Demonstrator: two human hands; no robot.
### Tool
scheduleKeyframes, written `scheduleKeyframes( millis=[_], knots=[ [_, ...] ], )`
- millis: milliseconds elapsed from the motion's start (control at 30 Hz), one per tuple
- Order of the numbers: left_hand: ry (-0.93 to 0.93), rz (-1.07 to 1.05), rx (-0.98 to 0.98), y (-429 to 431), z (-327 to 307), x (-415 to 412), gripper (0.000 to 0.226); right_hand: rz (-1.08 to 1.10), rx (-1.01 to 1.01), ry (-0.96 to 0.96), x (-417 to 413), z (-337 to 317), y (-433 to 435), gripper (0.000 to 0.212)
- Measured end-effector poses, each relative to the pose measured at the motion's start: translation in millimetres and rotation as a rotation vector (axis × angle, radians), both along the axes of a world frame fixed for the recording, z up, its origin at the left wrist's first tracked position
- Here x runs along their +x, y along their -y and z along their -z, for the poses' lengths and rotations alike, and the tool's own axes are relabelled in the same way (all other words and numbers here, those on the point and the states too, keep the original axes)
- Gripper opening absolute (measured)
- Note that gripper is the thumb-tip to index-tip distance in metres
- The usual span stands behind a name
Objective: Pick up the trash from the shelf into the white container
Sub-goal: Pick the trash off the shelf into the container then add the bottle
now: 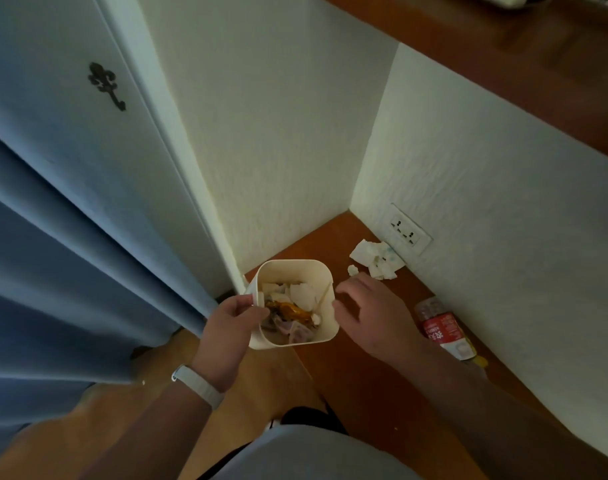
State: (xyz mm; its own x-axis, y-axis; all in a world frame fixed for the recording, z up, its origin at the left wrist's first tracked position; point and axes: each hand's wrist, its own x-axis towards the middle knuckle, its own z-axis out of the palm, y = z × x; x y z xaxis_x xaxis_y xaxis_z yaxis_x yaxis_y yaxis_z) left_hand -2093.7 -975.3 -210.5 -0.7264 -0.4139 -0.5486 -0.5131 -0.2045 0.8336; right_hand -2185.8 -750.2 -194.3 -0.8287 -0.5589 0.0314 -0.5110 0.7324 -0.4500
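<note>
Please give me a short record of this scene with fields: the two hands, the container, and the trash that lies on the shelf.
left hand: grips the rim of the white container
right hand: beside the container's right rim, fingers loosely curled, nothing visible in it
container contents: crumpled paper, orange wrapper, thin stick
trash on shelf: crumpled tissue below the wall outlet; plastic bottle with red label, lying along the wall
</note>
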Motion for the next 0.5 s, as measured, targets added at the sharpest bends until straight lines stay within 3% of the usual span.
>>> scheduleKeyframes(
  millis=[200,500],
  knots=[
    [0.022,-0.003,0.022,-2.5,2.4,-17.2,0.02,0.178,0.209,0.083,-65.2,47.4,-28.5,0.042],
    [0.052,-0.041,0.015,-6.9,11.5,-33.5,0.022,0.199,0.326,0.097,-120.7,112.9,-50.8,0.043]
  ],
)
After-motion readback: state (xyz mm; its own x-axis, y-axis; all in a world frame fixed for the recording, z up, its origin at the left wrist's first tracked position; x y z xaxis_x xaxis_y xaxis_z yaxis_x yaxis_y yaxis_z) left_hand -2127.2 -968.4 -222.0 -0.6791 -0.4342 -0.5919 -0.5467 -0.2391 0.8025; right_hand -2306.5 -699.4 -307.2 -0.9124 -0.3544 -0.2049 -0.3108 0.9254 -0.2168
